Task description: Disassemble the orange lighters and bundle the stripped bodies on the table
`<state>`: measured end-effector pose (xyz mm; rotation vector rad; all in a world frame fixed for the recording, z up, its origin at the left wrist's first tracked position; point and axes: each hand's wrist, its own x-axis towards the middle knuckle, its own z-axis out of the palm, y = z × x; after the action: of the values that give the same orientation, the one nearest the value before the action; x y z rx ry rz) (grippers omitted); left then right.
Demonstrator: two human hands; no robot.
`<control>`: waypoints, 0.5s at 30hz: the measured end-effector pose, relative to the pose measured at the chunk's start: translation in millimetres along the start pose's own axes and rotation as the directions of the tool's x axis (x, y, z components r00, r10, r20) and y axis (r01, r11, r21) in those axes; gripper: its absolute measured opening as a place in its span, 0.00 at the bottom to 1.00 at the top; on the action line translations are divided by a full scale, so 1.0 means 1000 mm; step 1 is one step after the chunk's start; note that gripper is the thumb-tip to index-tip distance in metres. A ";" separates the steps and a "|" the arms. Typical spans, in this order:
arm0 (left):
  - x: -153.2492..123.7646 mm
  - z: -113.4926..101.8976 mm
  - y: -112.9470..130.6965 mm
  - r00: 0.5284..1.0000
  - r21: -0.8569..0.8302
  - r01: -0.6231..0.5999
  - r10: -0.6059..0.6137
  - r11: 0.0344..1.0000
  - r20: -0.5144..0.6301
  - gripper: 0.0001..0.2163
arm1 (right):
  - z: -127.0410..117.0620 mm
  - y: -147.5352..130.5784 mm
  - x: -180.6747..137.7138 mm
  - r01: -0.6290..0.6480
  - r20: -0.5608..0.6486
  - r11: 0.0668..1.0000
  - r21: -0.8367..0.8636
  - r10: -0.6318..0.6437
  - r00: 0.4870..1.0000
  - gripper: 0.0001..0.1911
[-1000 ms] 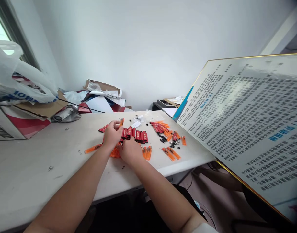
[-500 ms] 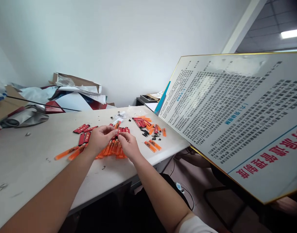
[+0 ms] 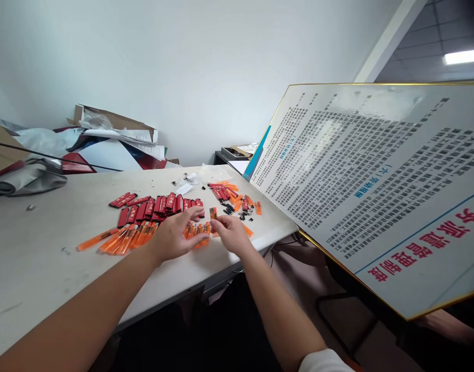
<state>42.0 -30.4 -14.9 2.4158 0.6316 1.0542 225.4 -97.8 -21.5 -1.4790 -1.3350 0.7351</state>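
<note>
My right hand (image 3: pixel 233 233) pinches a small orange lighter body (image 3: pixel 213 213) upright over the table. To its left, my left hand (image 3: pixel 175 235) is open, thumb and fingers spread apart, with nothing between them. Under and around my hands lies a row of translucent orange lighter bodies (image 3: pixel 124 241), partly hidden by the left hand and wrist. Behind them sits a row of red lighter pieces with dark ends (image 3: pixel 149 207). Farther right is a mixed pile of red and orange lighter pieces (image 3: pixel 222 193), with small black pieces (image 3: pixel 228 208) beside it.
A large framed board with printed text (image 3: pixel 361 196) leans across the table's right side. Cardboard, papers and plastic (image 3: pixel 116 147) are heaped at the back left. Clear plastic scraps (image 3: pixel 186 183) lie behind the rows. Part of another person's arm (image 3: pixel 449 325) shows below the board.
My hands, together over the row before, have moved apart and rightward. The left has spread its fingers, while the right holds an orange lighter body. The view has shifted slightly.
</note>
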 end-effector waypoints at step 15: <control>0.007 -0.008 -0.020 0.981 0.048 0.127 -0.119 0.991 -0.153 0.19 | -0.058 0.047 -0.024 0.011 -0.180 0.731 -0.682 -0.183 0.967 0.13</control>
<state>35.5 -8.4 -17.0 2.3262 0.8614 1.1884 290.4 -132.2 -48.5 -1.9678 -1.5605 -0.0468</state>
